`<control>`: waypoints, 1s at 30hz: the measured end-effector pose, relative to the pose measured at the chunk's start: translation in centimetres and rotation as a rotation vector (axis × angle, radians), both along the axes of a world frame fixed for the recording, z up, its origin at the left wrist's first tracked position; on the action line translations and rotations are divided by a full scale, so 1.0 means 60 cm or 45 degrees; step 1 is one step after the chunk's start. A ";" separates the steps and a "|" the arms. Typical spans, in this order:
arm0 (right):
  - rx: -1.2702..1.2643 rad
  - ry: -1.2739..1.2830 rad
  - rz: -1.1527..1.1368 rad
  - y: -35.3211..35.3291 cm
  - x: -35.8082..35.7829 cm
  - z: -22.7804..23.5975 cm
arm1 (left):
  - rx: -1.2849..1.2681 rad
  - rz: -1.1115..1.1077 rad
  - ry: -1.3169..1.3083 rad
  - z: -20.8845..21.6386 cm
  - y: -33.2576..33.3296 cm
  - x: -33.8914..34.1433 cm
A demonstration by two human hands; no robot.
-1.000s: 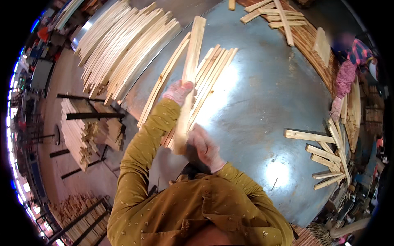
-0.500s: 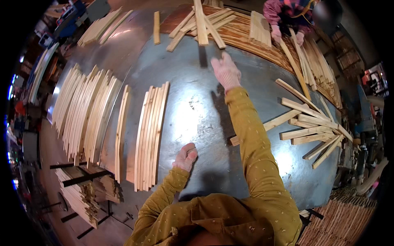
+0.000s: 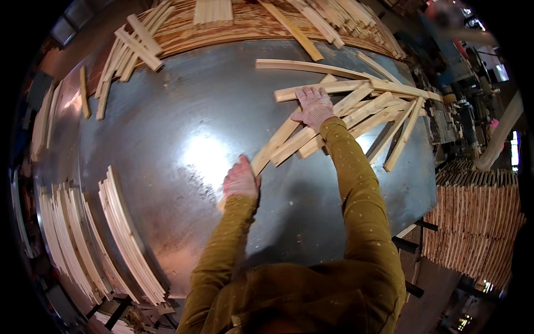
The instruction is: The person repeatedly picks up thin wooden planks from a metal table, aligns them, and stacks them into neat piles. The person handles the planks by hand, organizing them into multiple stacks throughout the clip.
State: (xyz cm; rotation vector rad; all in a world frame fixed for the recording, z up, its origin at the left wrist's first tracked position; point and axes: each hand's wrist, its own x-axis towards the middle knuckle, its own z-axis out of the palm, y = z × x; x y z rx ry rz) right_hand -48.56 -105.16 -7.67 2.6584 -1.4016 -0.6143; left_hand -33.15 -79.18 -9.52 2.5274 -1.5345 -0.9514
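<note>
A loose fan of pale wooden slats lies across the right side of the metal table. My left hand, in a pinkish knit glove, is closed around the near part of one long slat. That slat's near end shows below the hand, and its far end runs under the others. On the fan rests my gloved right hand, its fingers stretched over a slat and its thumb apart, close to the long slat. The underside of both hands is hidden.
Bundles of slats stand along the table's left side. Crossed slats and more wood lie on a brown board at the far edge. A tall stack of wood stands beyond the right edge.
The view has turned right. My right hand has come from the far crossed slats onto the fan. My left hand, formerly over bare metal, now holds a slat. The fan's slats have shifted.
</note>
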 end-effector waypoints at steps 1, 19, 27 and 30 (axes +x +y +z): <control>-0.045 -0.003 0.009 -0.020 -0.021 -0.005 | 0.100 -0.058 -0.013 0.008 0.003 -0.004; 0.607 -0.657 0.955 0.170 0.070 0.161 | -0.328 1.536 3.028 0.017 0.461 -0.038; 0.280 -0.169 1.197 0.254 -0.030 -0.056 | -0.621 1.552 2.452 -0.062 0.545 0.077; 0.424 -0.028 1.001 0.290 0.047 0.022 | -0.997 1.619 2.482 -0.002 0.558 0.076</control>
